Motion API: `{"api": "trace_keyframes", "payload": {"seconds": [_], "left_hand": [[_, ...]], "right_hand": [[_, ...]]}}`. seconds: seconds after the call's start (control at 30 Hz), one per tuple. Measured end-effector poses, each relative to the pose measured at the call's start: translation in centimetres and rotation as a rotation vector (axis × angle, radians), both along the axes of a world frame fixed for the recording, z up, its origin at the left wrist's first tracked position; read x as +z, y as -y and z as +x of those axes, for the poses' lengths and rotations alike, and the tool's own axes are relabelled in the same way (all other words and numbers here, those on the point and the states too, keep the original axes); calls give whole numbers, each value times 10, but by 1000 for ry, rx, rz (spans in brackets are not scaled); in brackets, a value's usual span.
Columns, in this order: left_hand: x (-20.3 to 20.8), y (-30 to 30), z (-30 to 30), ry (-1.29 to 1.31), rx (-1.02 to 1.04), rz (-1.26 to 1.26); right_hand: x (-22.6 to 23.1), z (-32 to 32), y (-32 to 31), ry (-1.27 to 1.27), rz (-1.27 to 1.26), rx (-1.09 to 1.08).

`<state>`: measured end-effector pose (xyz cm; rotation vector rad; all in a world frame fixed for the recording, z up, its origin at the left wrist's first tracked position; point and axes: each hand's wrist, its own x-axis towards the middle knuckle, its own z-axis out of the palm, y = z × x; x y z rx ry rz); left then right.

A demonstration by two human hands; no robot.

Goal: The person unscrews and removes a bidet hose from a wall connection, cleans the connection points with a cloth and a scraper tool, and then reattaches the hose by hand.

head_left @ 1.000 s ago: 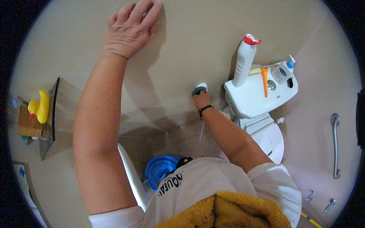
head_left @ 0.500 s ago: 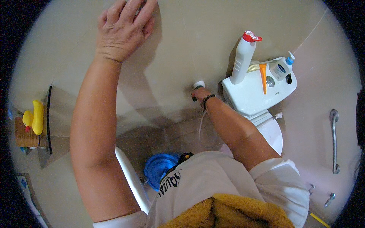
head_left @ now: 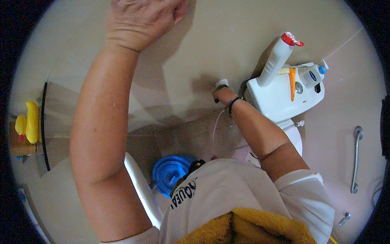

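Note:
My left hand (head_left: 140,20) is raised high against the beige wall (head_left: 199,36), back toward me. The upper picture edge cuts off most of its fingers; they look bent, and whatever lies under them is hidden. Lower down to the right, my right hand (head_left: 224,96) is closed round a small object with a white end (head_left: 222,82) and a dark green part, held close to the wall. A thin pale line, a hose or a water stream, curves down below this hand. Dark beaded bands circle the right wrist.
A white toilet tank (head_left: 276,105) at the right carries a white bottle with a red cap (head_left: 276,61), an orange tool (head_left: 292,83) and a pump bottle (head_left: 312,76). A blue basin (head_left: 164,175) stands low. Yellow toys (head_left: 31,122) sit left; a metal grab bar (head_left: 356,158) is at the right.
The view has shifted a little. My left hand has moved up and right, farther out of the picture. My right hand keeps its hold on the white-and-green object near the wall.

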<state>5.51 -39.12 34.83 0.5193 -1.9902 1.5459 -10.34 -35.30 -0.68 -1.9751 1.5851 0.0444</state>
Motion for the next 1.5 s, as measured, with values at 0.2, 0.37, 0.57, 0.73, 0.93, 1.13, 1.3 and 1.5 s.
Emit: {"api": "trace_keyframes", "payload": {"seconds": [0.2,0.37,0.57,0.73,0.93,1.13,1.3,1.5], "left_hand": [[0,5,-2,11,62,-45],[-7,14,3,-9,-26,-110],[-2,9,-5,20,50,-141],[-8,16,14,1,18,-119],[-5,20,-15,-66,-128,-92],[1,0,-7,-42,-21,13],[-10,2,11,-14,37,66],[-4,4,-6,-31,-48,29]], "right_hand": [[27,12,6,159,143,-362],[42,16,-8,304,154,-469],[-2,-3,9,191,37,-249],[19,30,0,283,165,-592],[-71,-21,36,23,-51,-205],[-24,-12,22,220,32,-334],[-11,24,17,234,-77,-301],[5,10,7,531,193,-789]]}}
